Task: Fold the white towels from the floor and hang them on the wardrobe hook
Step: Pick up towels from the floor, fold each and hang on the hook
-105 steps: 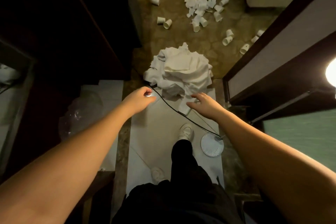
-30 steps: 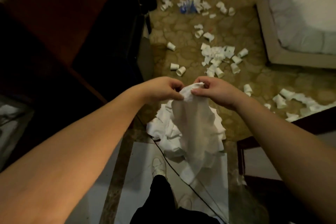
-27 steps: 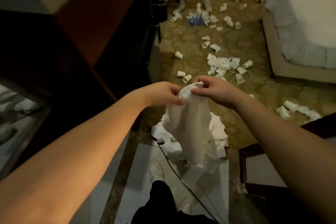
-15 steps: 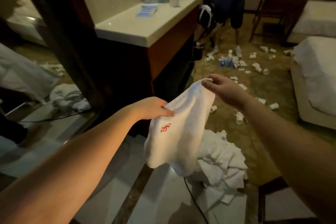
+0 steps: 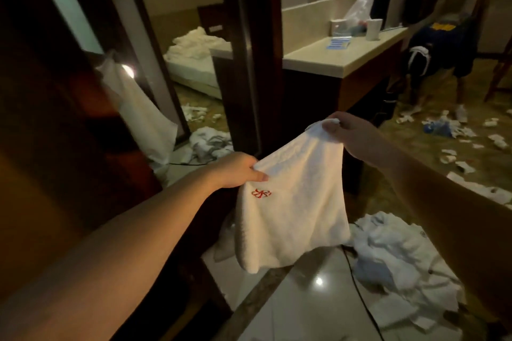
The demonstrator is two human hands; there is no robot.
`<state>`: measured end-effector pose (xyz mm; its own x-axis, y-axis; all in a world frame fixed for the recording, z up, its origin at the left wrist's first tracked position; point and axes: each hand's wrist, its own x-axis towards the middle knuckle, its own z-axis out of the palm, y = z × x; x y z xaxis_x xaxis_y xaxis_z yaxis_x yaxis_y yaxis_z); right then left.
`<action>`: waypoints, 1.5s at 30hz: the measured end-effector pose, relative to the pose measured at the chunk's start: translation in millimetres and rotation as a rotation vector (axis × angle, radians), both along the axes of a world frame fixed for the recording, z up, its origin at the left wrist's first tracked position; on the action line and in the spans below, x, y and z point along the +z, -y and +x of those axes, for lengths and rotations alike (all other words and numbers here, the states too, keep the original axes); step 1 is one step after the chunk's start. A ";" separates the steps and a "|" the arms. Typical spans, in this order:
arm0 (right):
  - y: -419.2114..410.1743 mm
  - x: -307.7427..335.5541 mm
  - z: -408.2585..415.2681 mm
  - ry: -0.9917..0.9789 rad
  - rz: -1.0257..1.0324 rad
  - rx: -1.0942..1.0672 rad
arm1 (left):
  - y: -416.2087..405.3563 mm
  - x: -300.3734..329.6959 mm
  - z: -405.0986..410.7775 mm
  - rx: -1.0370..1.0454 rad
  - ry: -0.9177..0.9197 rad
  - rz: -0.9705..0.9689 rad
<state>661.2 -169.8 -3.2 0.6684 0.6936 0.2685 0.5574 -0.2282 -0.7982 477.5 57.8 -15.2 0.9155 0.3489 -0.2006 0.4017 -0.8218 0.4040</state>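
View: head camera, the only one; wide-angle, edges bowed.
Position: worn on the person's head, above and behind both forearms.
Facing: forward and slightly down.
Nearness: close on the left hand (image 5: 235,170) and right hand (image 5: 357,138); forearms fill the lower corners.
Beyond the fingers: counter (image 5: 343,57), mirror (image 5: 188,50).
Below the fingers: tiled floor (image 5: 304,299), towel pile (image 5: 393,252).
Shared ground: none, single view.

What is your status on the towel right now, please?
Left hand and right hand each pinch a top corner of the white towel. Towel hangs unfolded. Towel pile on floor below.
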 end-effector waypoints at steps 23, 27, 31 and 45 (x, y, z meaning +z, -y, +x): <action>-88.4 110.6 -333.8 0.076 0.192 0.443 | 32.5 121.8 -460.7 0.696 -0.065 0.273; -89.7 126.3 -379.4 0.068 0.251 0.462 | 44.1 130.9 -531.6 0.853 -0.072 0.329; -89.7 128.3 -416.2 0.081 0.248 0.430 | 49.2 131.4 -598.1 0.922 -0.110 0.375; -76.0 119.4 -551.4 -0.249 0.341 0.272 | 61.0 124.4 -799.4 0.933 1.034 -0.547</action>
